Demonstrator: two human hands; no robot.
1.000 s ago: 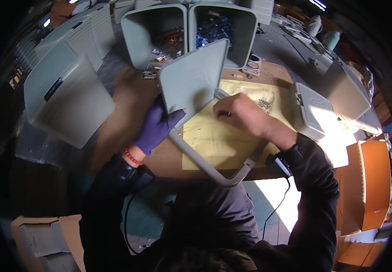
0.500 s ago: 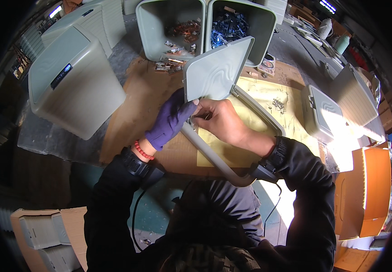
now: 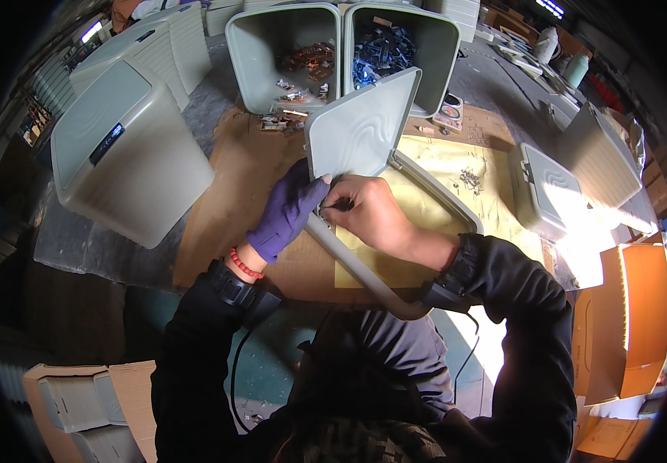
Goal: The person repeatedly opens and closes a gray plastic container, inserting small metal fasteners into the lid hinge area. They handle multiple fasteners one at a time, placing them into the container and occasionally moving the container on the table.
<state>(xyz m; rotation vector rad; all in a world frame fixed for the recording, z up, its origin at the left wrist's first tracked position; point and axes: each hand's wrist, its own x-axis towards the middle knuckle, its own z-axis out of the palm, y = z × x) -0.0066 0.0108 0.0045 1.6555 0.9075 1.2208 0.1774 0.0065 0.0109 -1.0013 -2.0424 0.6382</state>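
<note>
Your left hand [image 3: 286, 212], in a purple fabric glove, grips the lower left corner of the raised pale grey-green plastic lid [image 3: 364, 127], where it meets the grey rounded plastic frame [image 3: 360, 268] over the creased yellow sheet [image 3: 438, 157]. Your bare right hand [image 3: 376, 216] bends in beside it, fingertips drawn narrow; whether they pinch anything, I cannot tell.

My purple glove [image 3: 281, 216] looks matt; the lid [image 3: 360, 127] is smooth plastic (faintly rippled), the yellow paper [image 3: 496, 185] creased.
</note>
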